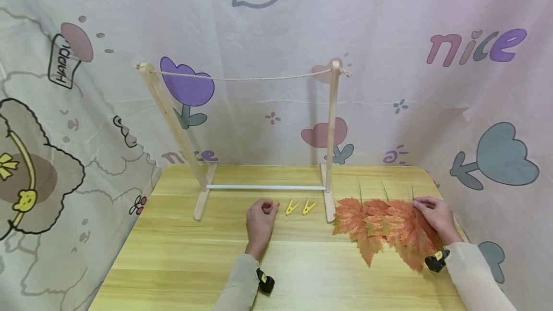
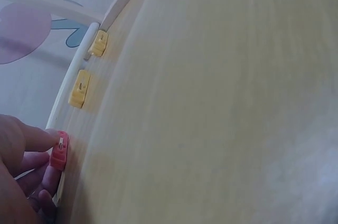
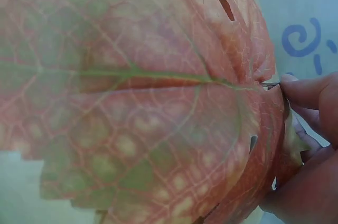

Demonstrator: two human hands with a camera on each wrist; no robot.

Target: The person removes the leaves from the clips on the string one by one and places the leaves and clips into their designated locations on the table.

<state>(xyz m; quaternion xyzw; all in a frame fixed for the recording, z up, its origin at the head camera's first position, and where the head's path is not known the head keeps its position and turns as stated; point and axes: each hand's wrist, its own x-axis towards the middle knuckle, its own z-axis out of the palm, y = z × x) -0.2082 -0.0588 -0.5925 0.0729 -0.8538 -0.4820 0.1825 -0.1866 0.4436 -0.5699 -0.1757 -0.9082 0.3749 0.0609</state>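
My left hand (image 1: 260,224) is at the middle of the table, below the white crossbar. Between its thumb and fingers it pinches a red clothespin (image 2: 59,152), mostly hidden in the head view. Just to the right, two yellow clothespins (image 1: 291,207) lie on the tabletop. On the right side, my right hand (image 1: 439,219) pinches the thin stem (image 3: 270,84) of the rightmost orange-red maple leaf (image 1: 408,232). That leaf overlaps others to its left, whose stems point towards the back edge. In the right wrist view the leaf fills most of the picture.
A wooden stand (image 1: 331,133) rises at the back of the table, with a rope (image 1: 259,78) strung between its two posts. A white crossbar (image 1: 265,187) joins the posts low down. Behind hangs a printed cloth (image 1: 268,124). The wood-grain tabletop (image 1: 173,263) spreads in front.
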